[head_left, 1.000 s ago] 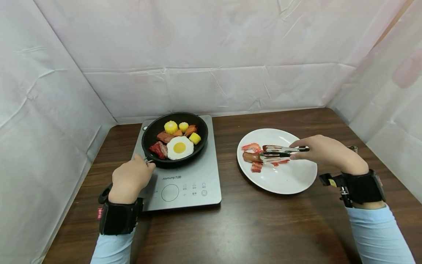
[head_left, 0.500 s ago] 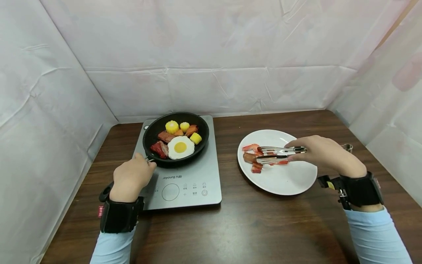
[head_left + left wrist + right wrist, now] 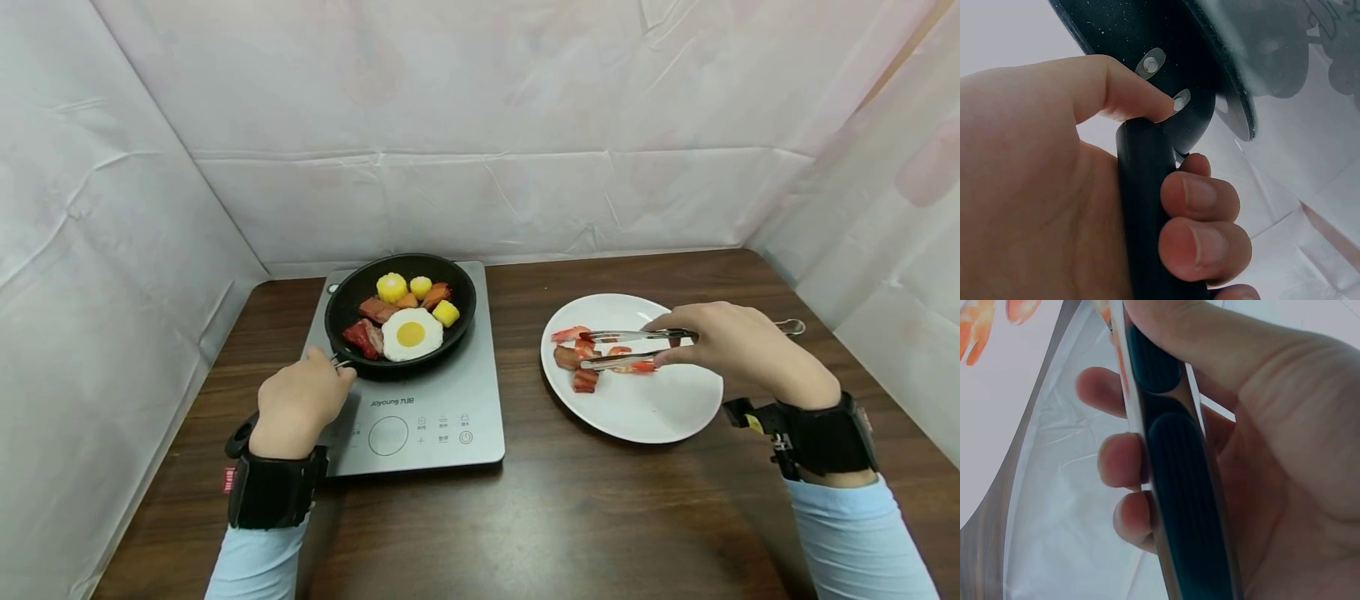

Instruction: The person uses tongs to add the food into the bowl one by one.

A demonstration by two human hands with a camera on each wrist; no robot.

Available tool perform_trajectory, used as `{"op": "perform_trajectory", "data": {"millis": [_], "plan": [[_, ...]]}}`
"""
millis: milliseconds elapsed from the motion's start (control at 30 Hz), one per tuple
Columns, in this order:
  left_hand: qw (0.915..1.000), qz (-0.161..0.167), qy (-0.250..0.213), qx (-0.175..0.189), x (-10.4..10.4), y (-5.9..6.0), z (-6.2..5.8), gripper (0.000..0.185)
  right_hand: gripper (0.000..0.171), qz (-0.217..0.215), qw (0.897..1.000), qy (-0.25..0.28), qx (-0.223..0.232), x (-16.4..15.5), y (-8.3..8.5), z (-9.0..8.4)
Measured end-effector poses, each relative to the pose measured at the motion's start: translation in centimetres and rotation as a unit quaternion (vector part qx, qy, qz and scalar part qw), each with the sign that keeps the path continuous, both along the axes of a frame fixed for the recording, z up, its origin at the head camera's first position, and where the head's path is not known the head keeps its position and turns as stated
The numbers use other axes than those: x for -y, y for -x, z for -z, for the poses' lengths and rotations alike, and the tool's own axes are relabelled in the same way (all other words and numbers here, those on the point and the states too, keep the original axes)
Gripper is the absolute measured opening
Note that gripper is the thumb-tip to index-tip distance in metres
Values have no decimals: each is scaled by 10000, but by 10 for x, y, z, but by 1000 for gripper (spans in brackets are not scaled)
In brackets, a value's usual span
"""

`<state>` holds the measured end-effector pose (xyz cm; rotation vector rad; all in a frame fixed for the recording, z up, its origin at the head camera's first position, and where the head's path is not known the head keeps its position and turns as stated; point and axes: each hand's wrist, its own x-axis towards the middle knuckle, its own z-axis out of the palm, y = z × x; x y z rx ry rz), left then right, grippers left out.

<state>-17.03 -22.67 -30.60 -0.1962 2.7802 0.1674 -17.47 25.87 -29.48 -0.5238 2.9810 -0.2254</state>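
Observation:
My left hand (image 3: 306, 404) grips the black handle (image 3: 1147, 206) of a frying pan (image 3: 345, 310), its thumb lying near the rivets. The pan sits on a silver induction cooktop (image 3: 435, 400) and holds a fried egg (image 3: 411, 335), corn pieces (image 3: 392, 287) and meat pieces (image 3: 363, 338). Over a white plate (image 3: 652, 410), my right hand (image 3: 738, 346) holds metal tongs (image 3: 626, 336), fingers curled round their dark grips in the right wrist view. The tongs' arms are spread above shrimp (image 3: 633, 366), a sausage piece (image 3: 566, 357) and a bacon piece (image 3: 585, 381). Whether the tips touch the food, I cannot tell.
The dark wooden table (image 3: 517, 517) carries the cooktop at left and the plate at right. Pale cloth screens (image 3: 480, 200) stand at the back and both sides. The cooktop's control panel (image 3: 420, 433) faces the front.
The tongs have come off the sausage piece; their arms have spread wider and now lie over the shrimp and sausage. My left hand and the pan stay almost where they were.

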Motion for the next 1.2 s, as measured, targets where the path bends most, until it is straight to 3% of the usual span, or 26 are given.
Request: {"op": "perform_trajectory", "data": {"millis": [467,900,1200], "plan": [[9998,80,-98,-132,0,-2,-1,49,41,-366,9976,99,-575,25,1,-12],[9998,116,-66,-121,1,-2,-2,52,39,-444,9908,90,-1272,48,8,-18],[10000,21,-34,-84,0,-2,-1,53,41,-533,9880,311,-1419,69,15,-23]]}}
